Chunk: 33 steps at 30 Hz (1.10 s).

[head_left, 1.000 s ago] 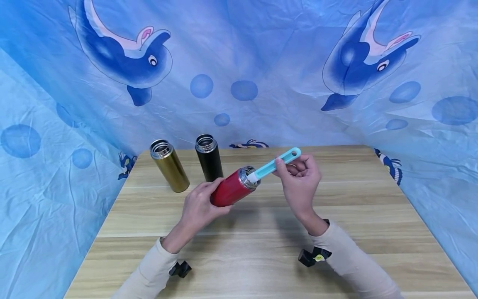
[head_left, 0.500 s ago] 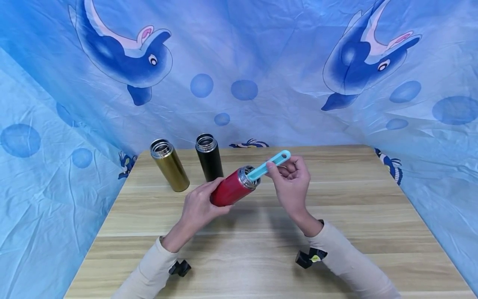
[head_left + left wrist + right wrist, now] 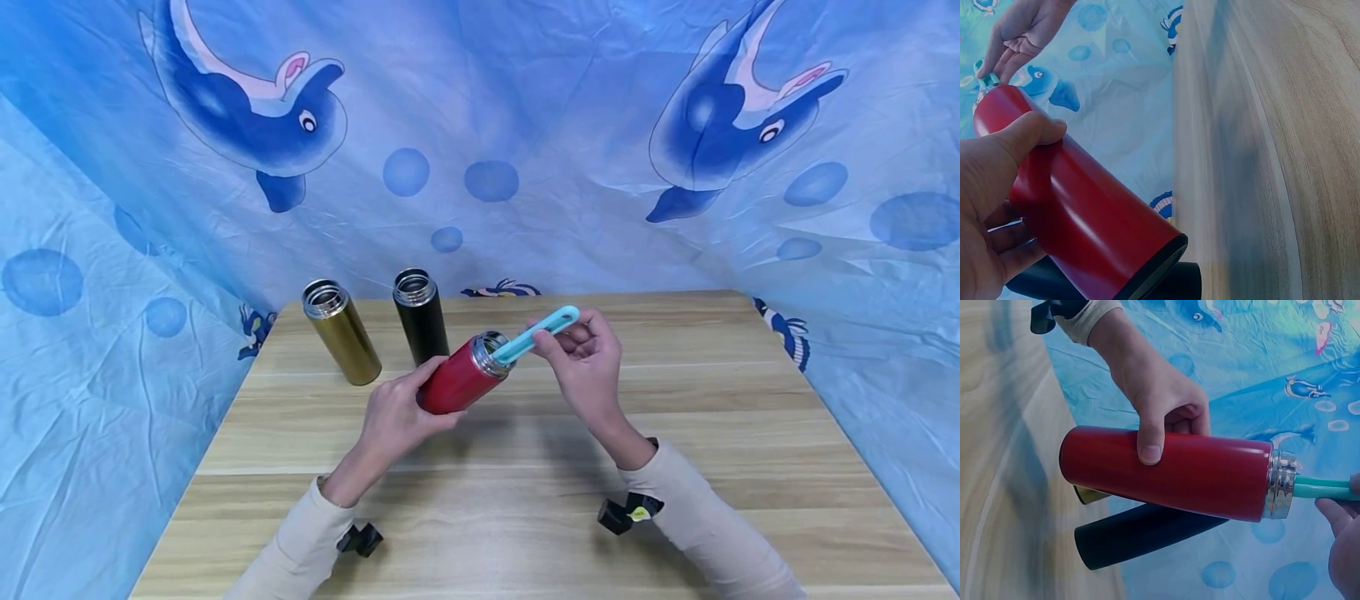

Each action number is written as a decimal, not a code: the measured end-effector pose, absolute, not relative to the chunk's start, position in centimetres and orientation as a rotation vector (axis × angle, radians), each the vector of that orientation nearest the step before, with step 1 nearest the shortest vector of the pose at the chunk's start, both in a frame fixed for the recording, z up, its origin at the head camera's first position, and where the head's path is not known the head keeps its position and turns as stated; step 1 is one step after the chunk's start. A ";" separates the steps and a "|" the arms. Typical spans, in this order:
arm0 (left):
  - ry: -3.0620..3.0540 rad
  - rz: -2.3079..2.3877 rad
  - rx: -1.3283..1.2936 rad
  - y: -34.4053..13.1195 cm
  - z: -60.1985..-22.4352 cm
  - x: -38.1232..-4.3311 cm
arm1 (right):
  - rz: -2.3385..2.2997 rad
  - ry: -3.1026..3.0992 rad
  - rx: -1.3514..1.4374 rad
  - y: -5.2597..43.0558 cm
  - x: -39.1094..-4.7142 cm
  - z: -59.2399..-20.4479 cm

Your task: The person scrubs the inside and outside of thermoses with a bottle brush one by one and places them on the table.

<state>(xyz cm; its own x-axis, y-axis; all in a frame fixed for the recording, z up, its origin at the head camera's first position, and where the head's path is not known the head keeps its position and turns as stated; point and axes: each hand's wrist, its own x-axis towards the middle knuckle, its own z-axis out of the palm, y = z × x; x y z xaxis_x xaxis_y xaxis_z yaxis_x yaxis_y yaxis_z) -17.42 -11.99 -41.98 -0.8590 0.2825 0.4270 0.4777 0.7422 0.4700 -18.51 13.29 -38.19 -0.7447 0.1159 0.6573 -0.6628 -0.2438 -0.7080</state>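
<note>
My left hand [image 3: 396, 418] grips a red vacuum flask [image 3: 459, 382] round its body and holds it tilted above the table. The flask's bare metal mouth [image 3: 1280, 484] points up to the right, with no lid on it. My right hand [image 3: 591, 367] pinches the turquoise handle of a bottle brush [image 3: 516, 347] between thumb and fingers. The handle's lower end sits inside the flask mouth; the brush's head is hidden within. In the left wrist view, the thumb lies across the red flask [image 3: 1094, 206], whose dark base faces the table.
A gold flask [image 3: 347, 343] and a black flask [image 3: 422, 325] stand lidless on the wooden table [image 3: 675, 400], behind and left of the red one. Blue sheeting [image 3: 570, 225] with printed dolphins rises along the table's back and sides.
My right hand has moved left and down, sliding the brush deeper, so its white neck no longer shows. The red flask has shifted slightly left with my left hand.
</note>
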 end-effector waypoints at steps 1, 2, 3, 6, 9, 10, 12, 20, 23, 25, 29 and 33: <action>-2.613 -0.832 -0.582 -12.0 -42.0 -17.4 | 2.022 -1.505 0.650 13.3 -18.5 -38.1; -2.610 -0.829 -0.578 -12.0 -42.0 -17.4 | 2.015 -1.500 0.633 13.3 -18.4 -38.1; -2.605 -0.820 -0.576 -12.0 -42.0 -17.4 | 2.003 -1.498 0.615 13.3 -18.4 -38.0; -2.595 -0.797 -0.575 -12.1 -42.2 -17.4 | 1.973 -1.491 0.552 13.4 -18.3 -37.7; -2.595 -0.789 -0.572 -12.2 -42.3 -17.4 | 1.965 -1.478 0.508 13.5 -18.2 -37.5; -2.596 -0.788 -0.571 -12.2 -42.3 -17.4 | 1.965 -1.470 0.497 13.5 -18.2 -37.4; -2.599 -0.788 -0.568 -12.2 -42.3 -17.4 | 1.966 -1.454 0.477 13.7 -18.1 -37.2; -2.598 -0.775 -0.561 -12.6 -42.3 -17.3 | 1.988 -1.353 0.440 14.3 -18.1 -36.3; -2.598 -0.769 -0.560 -12.7 -42.3 -17.3 | 1.990 -1.339 0.441 14.4 -18.0 -35.9; -2.598 -0.766 -0.561 -12.8 -42.3 -17.3 | 1.993 -1.332 0.447 14.5 -17.9 -35.8; -2.604 -0.759 -0.565 -13.0 -42.3 -17.5 | 1.991 -1.329 0.458 14.7 -17.9 -35.7; -2.608 -0.755 -0.566 -13.0 -42.2 -17.4 | 1.985 -1.326 0.448 14.9 -17.8 -35.8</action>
<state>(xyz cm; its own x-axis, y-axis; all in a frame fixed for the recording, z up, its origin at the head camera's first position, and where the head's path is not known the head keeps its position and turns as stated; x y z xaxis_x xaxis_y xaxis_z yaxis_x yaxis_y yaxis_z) -17.45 -12.97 -42.20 -0.8523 0.2729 0.4462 0.4690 0.7763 0.4211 -17.84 14.87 -35.77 -0.6969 0.3573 0.6219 -0.7113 -0.2330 -0.6632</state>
